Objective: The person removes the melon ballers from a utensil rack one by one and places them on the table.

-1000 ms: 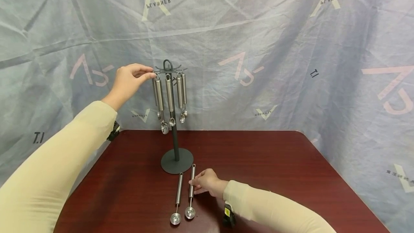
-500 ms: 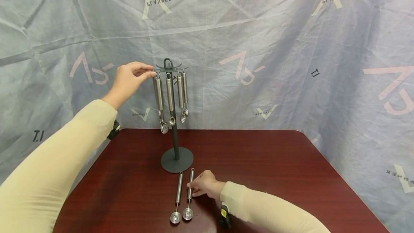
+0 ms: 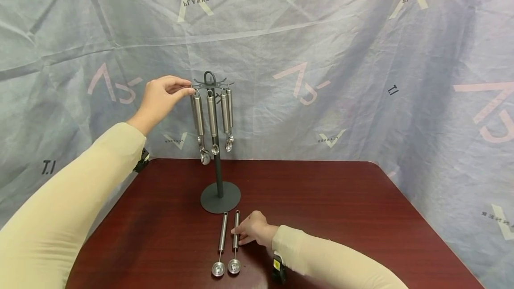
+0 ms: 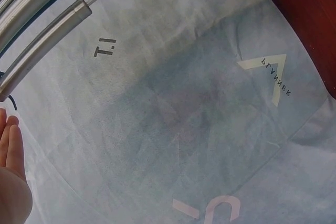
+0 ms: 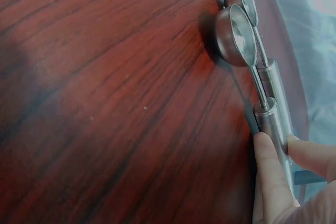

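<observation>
At the left side of the black utensil stand [image 3: 220, 197], my left hand [image 3: 158, 98] pinches near the end of a hook; its fingertips partly cover the spot. Several steel measuring spoons [image 3: 212, 117] hang from the hooks, bowls down. On the table, my right hand [image 3: 255, 230] holds a measuring spoon [image 3: 234, 266] by its handle between thumb and fingers. Its round bowl [image 5: 231, 38] points towards me. Just to its left lies a second measuring spoon [image 3: 218, 269], nearly parallel. In the left wrist view, fingers [image 4: 14, 148] show beneath a hanging handle [image 4: 44, 45].
The dark red wooden table [image 3: 321, 208] has a rounded far edge. Behind it hangs a grey printed cloth [image 3: 265, 115]. The stand's round base sits just beyond the two spoons lying on the table.
My right hand has drawn its spoon slightly left and towards me, bringing it alongside the other one. The left hand stays at the hook.
</observation>
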The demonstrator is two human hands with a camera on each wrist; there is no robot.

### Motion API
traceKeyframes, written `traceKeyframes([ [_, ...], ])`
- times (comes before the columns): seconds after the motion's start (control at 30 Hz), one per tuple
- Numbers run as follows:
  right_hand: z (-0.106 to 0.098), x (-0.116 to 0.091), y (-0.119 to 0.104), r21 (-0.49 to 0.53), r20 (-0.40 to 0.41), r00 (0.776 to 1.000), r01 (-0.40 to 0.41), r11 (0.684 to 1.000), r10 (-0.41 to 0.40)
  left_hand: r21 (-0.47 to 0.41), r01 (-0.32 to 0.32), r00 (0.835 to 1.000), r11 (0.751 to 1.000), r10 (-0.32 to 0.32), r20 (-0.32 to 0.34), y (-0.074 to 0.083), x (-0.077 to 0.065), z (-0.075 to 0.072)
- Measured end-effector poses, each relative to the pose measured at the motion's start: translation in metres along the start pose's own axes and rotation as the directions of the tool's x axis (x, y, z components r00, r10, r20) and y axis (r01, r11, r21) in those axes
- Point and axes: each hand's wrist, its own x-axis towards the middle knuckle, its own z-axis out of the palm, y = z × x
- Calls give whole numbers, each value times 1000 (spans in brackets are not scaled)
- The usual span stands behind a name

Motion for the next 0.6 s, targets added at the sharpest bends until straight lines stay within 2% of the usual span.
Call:
traceKeyframes([
  [0.6,2,-8,-2,-45,7,1000,24,999,-24,3,2,1000,1000,-2,1,1,-3,0],
])
